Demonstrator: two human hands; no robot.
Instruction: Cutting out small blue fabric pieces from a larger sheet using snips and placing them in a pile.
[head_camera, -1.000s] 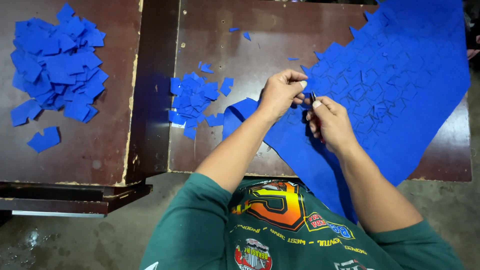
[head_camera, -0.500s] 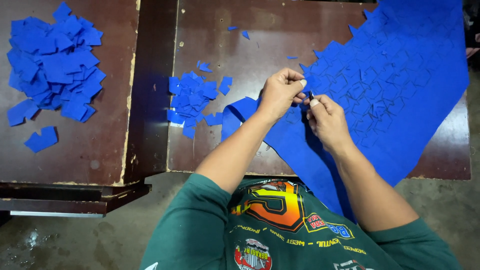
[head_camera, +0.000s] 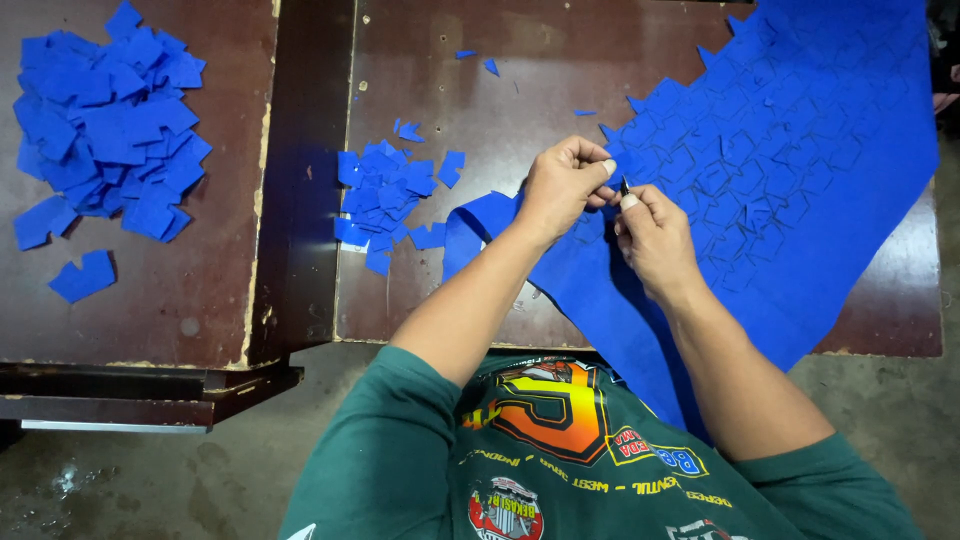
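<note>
Both hands pinching at the edge of the blue sheet, small dark tool between them.

My left hand (head_camera: 562, 185) is curled shut, fingertips nipping the near edge of the blue sheet (head_camera: 800, 170); my right hand (head_camera: 655, 238) is closed on a thin dark tool (head_camera: 625, 186), tip up, touching the same spot. The sheet spreads away up and to my right, its long axis running from my lap toward the far right corner of the table (head_camera: 470, 110). Both hands equally near. Counted: one sheet, one tool, two heaps of cut blue pieces, the small pile (head_camera: 390, 200) left of my left hand, the big pile (head_camera: 105, 125) well apart on the far left.
</note>
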